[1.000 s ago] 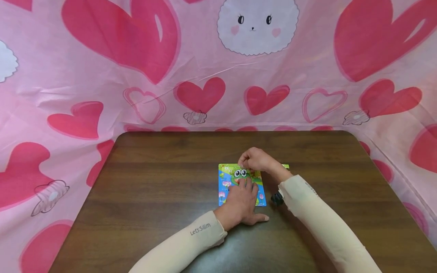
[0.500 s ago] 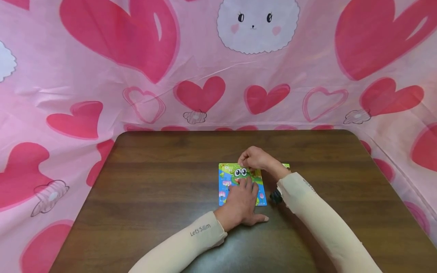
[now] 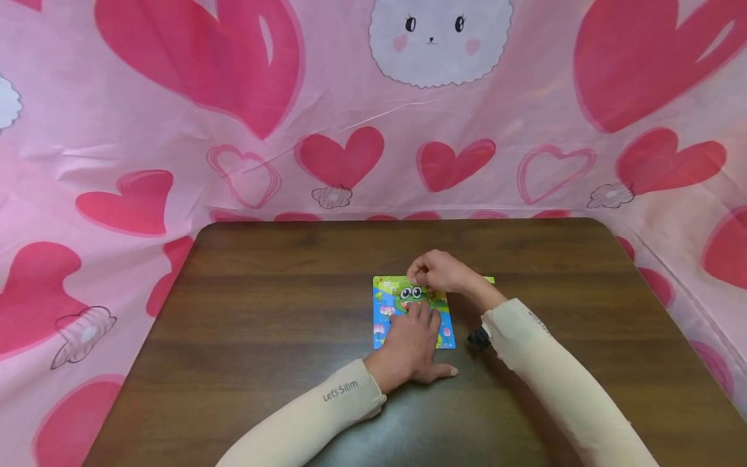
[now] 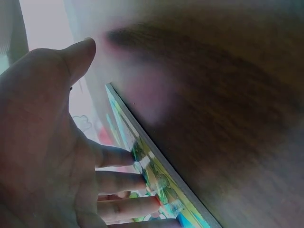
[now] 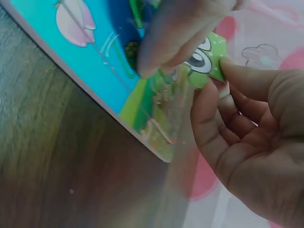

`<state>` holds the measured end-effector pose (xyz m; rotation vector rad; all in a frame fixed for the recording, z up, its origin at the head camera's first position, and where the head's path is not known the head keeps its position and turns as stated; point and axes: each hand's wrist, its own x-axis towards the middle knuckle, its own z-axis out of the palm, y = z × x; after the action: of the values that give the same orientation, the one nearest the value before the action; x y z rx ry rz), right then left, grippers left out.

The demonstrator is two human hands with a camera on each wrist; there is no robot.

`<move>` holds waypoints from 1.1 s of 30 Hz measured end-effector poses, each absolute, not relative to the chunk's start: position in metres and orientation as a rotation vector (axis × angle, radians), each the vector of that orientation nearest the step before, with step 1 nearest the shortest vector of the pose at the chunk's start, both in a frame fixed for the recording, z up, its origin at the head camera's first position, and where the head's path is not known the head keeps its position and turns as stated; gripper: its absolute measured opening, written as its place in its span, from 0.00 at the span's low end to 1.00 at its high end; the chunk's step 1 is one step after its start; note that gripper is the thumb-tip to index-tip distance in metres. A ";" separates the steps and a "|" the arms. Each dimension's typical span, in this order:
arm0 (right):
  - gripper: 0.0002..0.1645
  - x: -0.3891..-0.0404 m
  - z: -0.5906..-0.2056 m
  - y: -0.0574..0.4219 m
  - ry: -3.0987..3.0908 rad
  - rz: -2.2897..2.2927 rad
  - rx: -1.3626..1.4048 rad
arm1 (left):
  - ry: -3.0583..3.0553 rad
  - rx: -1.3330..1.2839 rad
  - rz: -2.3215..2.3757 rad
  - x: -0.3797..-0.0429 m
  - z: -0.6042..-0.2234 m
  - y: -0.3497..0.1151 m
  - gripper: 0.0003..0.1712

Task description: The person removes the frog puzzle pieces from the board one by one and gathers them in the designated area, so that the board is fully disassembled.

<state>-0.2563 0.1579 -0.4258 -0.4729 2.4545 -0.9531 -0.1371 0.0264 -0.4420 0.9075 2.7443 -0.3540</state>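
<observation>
A frog jigsaw puzzle [image 3: 382, 324] with blue, green and pink flower pictures lies flat on the brown table. My left hand [image 3: 408, 337] rests over its lower part, fingers spread across the picture and thumb out toward the right. In the left wrist view the fingertips [image 4: 154, 203] touch the picture inside the board's thick edge. At the puzzle's top edge, my right hand [image 3: 440, 271] bends down. The right wrist view shows its thumb and forefinger pinching a green puzzle piece [image 5: 218, 50] with the frog's eyes printed on it. Part of that piece is hidden behind the left hand.
A green-yellow strip [image 3: 490, 280] shows beyond the right wrist, mostly covered by the forearm. A black device [image 3: 478, 338] sits at the right cuff. Behind the wooden table [image 3: 262, 292] hangs a pink cloth [image 3: 350, 65] with hearts.
The head view has tilted slightly, so the table sits a little higher in it. Both hands keep nearly the same places on the puzzle; the right forearm has shifted very slightly.
</observation>
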 end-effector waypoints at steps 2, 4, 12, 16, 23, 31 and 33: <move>0.11 -0.258 -0.428 0.158 2.449 -0.973 -0.446 | 2.741 0.906 -0.354 -0.137 -0.442 0.026 0.61; 0.12 -0.260 -0.430 0.157 2.442 -0.981 -0.402 | 2.739 0.906 -0.358 -0.137 -0.442 0.026 0.62; 0.13 -0.265 -0.429 0.152 2.445 -0.926 -0.426 | 2.737 0.894 -0.384 -0.136 -0.446 0.026 0.63; 0.11 -0.263 -0.428 0.155 2.478 -0.927 -0.454 | 2.750 0.901 -0.349 -0.136 -0.446 0.024 0.62; 0.08 -0.257 -0.431 0.161 2.459 -0.993 -0.475 | 2.835 0.965 -0.276 -0.135 -0.450 0.017 0.56; 0.04 -0.255 -0.431 0.162 2.413 -1.007 -0.497 | 2.787 0.983 -0.195 -0.139 -0.446 0.016 0.56; 0.04 -0.255 -0.430 0.162 2.400 -1.011 -0.512 | 2.776 0.976 -0.180 -0.140 -0.445 0.017 0.56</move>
<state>-0.2550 0.1619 -0.4304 -0.5122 2.3998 -1.0107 -0.1399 0.0169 -0.4449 0.9765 2.7764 -0.1798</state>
